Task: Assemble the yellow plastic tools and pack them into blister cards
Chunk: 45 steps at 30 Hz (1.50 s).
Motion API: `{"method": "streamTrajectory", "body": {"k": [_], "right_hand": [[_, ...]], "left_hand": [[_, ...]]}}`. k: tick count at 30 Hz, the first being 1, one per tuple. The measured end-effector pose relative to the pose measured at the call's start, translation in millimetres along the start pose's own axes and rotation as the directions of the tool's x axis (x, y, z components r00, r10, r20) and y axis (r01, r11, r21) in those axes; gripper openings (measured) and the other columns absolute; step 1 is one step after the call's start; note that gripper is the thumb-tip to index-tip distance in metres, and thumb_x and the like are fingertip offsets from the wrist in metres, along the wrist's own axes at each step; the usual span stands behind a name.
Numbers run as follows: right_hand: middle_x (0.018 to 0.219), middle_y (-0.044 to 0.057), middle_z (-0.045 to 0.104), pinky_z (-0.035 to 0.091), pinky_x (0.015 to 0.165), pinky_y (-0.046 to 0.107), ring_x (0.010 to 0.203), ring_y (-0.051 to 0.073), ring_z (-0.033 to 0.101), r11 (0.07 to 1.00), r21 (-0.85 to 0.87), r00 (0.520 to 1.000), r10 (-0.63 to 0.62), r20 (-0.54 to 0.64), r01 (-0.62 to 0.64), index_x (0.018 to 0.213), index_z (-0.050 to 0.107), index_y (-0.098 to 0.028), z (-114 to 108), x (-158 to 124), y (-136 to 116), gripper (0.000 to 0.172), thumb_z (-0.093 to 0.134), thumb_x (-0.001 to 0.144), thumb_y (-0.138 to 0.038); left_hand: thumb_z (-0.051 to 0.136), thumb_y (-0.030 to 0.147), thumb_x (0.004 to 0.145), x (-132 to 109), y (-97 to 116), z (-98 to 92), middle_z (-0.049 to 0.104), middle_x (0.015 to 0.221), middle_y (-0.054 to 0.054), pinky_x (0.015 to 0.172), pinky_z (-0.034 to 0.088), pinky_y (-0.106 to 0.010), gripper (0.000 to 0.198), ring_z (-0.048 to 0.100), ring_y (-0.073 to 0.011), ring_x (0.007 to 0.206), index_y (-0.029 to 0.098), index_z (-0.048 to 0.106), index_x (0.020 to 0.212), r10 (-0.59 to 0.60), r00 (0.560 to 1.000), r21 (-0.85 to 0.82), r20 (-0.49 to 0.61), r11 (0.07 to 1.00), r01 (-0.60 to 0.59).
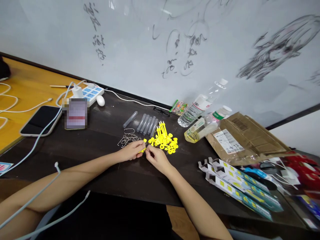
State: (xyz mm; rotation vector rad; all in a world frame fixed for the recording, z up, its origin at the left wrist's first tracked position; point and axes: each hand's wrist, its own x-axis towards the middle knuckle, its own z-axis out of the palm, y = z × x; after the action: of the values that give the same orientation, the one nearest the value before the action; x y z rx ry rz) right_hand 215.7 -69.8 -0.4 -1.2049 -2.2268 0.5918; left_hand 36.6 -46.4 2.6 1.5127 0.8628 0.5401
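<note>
Over the dark table, my left hand [132, 151] is closed round a small yellow plastic part [143, 150], which sticks out between thumb and fingers. My right hand [158, 158] meets it from the other side, thumb and fingertips pinched together; what they grip is too small to make out. Just behind my left hand is a loose heap of bent metal wire hooks [126, 139]. A pile of yellow plastic parts [170, 144], some ring-shaped and some long stems, lies beyond my right hand. Several clear plastic tubes [147, 124] lie side by side behind the hooks.
At right are flat long boxes [240, 188], a brown cardboard package [232, 136], a water bottle [193, 111] and a bottle of yellowish liquid [205, 126]. A phone [41, 120], a power strip [93, 93] and white cables are at left. A whiteboard [135, 50] stands behind.
</note>
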Motion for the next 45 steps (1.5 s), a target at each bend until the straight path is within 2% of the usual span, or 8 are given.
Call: {"method": "streamTrajectory", "body": {"k": [5, 11, 16, 27, 38, 41, 43, 45], "right_hand": [[0.06, -0.005, 0.04, 0.033, 0.056, 0.021, 0.053, 0.009, 0.038, 0.99, 0.138, 1.0, 0.015, 0.003, -0.015, 0.067, 0.039, -0.021, 1.3, 0.2, 2.1, 0.02, 0.041, 0.087, -0.024], [0.06, -0.004, 0.045, 0.036, 0.059, 0.022, 0.054, 0.01, 0.043, 0.993, 0.119, 1.0, 0.017, -0.002, -0.017, 0.068, 0.044, -0.02, 0.4, 0.3, 5.5, 0.023, 0.041, 0.09, -0.029], [0.059, -0.004, 0.046, 0.035, 0.057, 0.022, 0.053, 0.01, 0.044, 0.995, 0.096, 1.0, -0.003, -0.017, 0.005, 0.067, 0.043, -0.021, 1.1, -0.6, 4.6, 0.025, 0.04, 0.091, -0.028], [0.059, -0.002, 0.052, 0.033, 0.056, 0.022, 0.054, 0.011, 0.049, 0.946, -0.309, 0.982, -0.143, -0.122, 0.099, 0.066, 0.048, -0.02, 6.6, -0.2, 5.5, 0.024, 0.042, 0.089, -0.021], [0.067, 0.003, 0.061, 0.031, 0.059, 0.024, 0.063, 0.013, 0.054, 0.744, -0.647, 0.955, -0.285, -0.08, 0.168, 0.075, 0.055, -0.018, 8.3, -2.1, 10.7, 0.027, 0.038, 0.096, -0.024], [0.066, 0.004, 0.062, 0.03, 0.058, 0.026, 0.063, 0.015, 0.054, 0.742, -0.657, 0.973, -0.225, -0.054, 0.135, 0.074, 0.055, -0.019, 7.5, -1.5, 14.5, 0.026, 0.041, 0.095, -0.023], [0.066, 0.005, 0.062, 0.03, 0.056, 0.027, 0.063, 0.016, 0.055, 0.767, -0.632, 0.982, -0.181, -0.05, 0.109, 0.073, 0.055, -0.019, 7.2, -1.4, 16.4, 0.025, 0.042, 0.094, -0.023], [0.067, 0.006, 0.063, 0.031, 0.057, 0.027, 0.065, 0.017, 0.056, 0.815, -0.576, 0.986, -0.141, -0.092, 0.063, 0.075, 0.056, -0.019, 7.1, -1.5, 16.3, 0.025, 0.041, 0.095, -0.025]], "left_hand": [[0.038, 0.043, 0.089, -1.8, 5.2, 0.3, 0.041, 0.055, 0.008, 0.037, 0.025, -0.015, 0.025, 0.032, -0.0048, 0.039, 0.02, 0.039, 0.078, 0.045, 0.999, 0.032, -0.03, 0.998, -0.044], [0.037, 0.028, 0.089, -4.2, 6.9, -0.7, 0.047, 0.059, 0.006, 0.057, 0.035, -0.021, 0.013, 0.043, -0.0088, 0.054, 0.019, 0.044, 0.081, 0.253, 0.963, 0.204, -0.092, 0.951, -0.231], [0.04, 0.027, 0.089, -6.3, 9.3, -1.3, 0.049, 0.063, 0.006, 0.061, 0.034, -0.023, 0.013, 0.046, -0.0107, 0.06, 0.019, 0.045, 0.08, 0.322, 0.941, 0.373, -0.1, 0.889, -0.265], [0.03, 0.029, 0.094, -7.5, 11.1, 0.5, 0.05, 0.064, 0.004, 0.066, 0.037, -0.026, 0.023, 0.05, -0.0131, 0.062, 0.02, 0.04, 0.075, 0.31, 0.947, 0.44, -0.086, 0.864, -0.243], [0.03, 0.032, 0.091, -2.5, -0.2, 6.9, 0.043, 0.06, 0.004, 0.06, 0.036, -0.026, 0.024, 0.042, -0.0124, 0.058, 0.02, 0.039, 0.073, 0.223, 0.96, 0.348, -0.171, 0.925, -0.153], [0.029, 0.036, 0.091, -8.2, 8.6, 12.4, 0.04, 0.055, 0.004, 0.05, 0.032, -0.023, 0.03, 0.037, -0.0101, 0.05, 0.02, 0.037, 0.067, 0.127, 0.988, 0.198, -0.084, 0.974, -0.109], [0.03, 0.038, 0.091, -13.6, 16.4, 15.2, 0.038, 0.057, 0.005, 0.048, 0.03, -0.022, 0.031, 0.033, -0.0087, 0.048, 0.019, 0.039, 0.068, 0.163, 0.986, 0.102, -0.023, 0.982, -0.16], [0.028, 0.04, 0.092, -16.8, 20.6, 13.8, 0.039, 0.063, 0.004, 0.05, 0.033, -0.021, 0.031, 0.035, -0.0088, 0.052, 0.019, 0.039, 0.071, 0.214, 0.97, 0.065, -0.111, 0.976, -0.208]]}}
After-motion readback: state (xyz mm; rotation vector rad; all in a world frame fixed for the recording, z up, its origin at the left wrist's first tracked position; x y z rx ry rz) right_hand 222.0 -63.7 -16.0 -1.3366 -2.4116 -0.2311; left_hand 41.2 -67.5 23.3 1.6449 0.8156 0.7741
